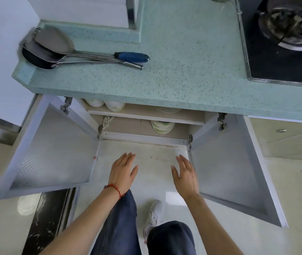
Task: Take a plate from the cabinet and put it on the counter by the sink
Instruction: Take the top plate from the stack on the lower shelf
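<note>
The cabinet under the counter stands with both doors swung wide, the left door (50, 146) and the right door (227, 162). On its lower shelf sits a stack of white plates with green rims (162, 127). Another plate (167, 109) and white bowls (105, 104) show on the upper shelf, mostly hidden by the counter edge. My left hand (123, 170) and my right hand (186, 173) hover open between the doors, below the cabinet's front, holding nothing. The pale green speckled counter (174, 70) runs above.
Metal spatulas and ladles, one with a blue handle (131, 57), lie on the counter's left. A black gas hob (284, 39) fills the right. My legs and a white shoe (155, 216) stand on the pale floor. A drawer front with a knob (281, 130) is at the right.
</note>
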`<control>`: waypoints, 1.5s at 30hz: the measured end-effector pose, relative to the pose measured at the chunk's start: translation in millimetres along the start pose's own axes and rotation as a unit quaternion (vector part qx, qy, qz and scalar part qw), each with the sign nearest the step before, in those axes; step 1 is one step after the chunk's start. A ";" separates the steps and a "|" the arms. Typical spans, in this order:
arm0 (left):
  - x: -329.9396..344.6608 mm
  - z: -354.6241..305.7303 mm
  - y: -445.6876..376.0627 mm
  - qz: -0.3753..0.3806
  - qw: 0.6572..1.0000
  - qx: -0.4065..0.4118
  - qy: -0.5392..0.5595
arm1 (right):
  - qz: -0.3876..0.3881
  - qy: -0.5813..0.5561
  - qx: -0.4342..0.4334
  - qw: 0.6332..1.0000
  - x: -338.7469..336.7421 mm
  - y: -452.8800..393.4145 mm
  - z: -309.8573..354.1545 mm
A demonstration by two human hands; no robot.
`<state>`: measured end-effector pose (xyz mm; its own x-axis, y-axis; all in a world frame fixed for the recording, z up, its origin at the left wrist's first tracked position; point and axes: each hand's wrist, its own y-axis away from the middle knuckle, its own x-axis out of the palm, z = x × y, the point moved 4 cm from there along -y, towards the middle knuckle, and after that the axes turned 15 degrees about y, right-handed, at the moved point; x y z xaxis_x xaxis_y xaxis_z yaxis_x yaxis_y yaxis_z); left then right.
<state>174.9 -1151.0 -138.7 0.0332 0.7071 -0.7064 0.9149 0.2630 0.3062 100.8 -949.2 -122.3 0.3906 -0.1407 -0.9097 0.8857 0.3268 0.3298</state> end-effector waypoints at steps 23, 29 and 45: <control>160.7 134.6 -259.1 0.022 0.998 0.050 0.014 | -0.066 -0.090 0.053 0.992 196.9 -236.8 -79.0; 200.7 158.3 -317.5 0.020 0.996 0.087 0.026 | -0.109 -0.138 0.052 0.983 248.1 -296.6 -103.7; 275.0 205.8 -423.5 -0.091 0.971 0.140 0.170 | -0.198 -0.228 0.050 0.952 336.4 -411.4 -136.6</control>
<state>-120.7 -1203.0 -594.0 -0.2304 0.8542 -0.4660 0.9684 0.2483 -0.0236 -166.4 -1003.3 -598.5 0.0688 -0.6324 -0.7716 0.9967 0.0763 0.0263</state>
